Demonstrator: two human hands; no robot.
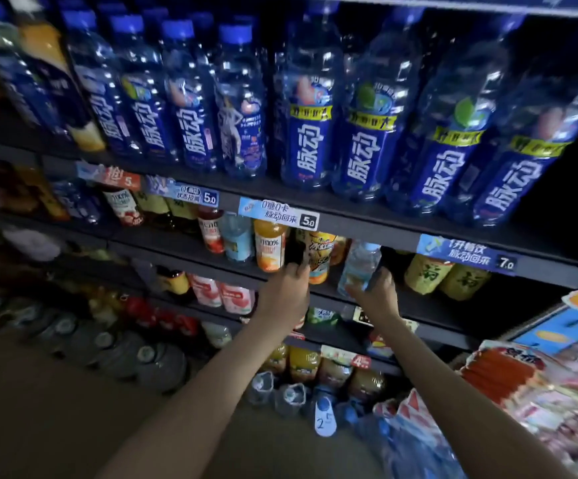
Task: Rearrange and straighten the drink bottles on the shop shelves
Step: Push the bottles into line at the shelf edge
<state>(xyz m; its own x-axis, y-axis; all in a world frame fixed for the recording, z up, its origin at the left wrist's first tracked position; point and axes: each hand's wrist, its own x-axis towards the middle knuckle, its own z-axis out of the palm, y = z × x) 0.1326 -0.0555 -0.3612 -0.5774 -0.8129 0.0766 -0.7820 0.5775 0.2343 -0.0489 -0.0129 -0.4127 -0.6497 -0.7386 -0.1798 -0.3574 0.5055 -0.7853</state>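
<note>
Both arms reach up to 2nd shelf [429, 309], below the row of big blue bottles [308, 133]. R hand [374, 295] grips a pale-blue bottle [360, 264] low down, thumb on its left, fingers [380, 276] wrapped round its right; bottle stands at shelf front, leaning a bit. L hand [287, 288] is just beside it, back to camera, fingertips up against a dark bottle [294, 250] btwn the orange juice bottle [270, 247] and iced-tea bottle [320, 257]. Can't tell if L hand grips or only touches. Yellow-green bottles [425, 273] stand further right, same shelf.
</note>
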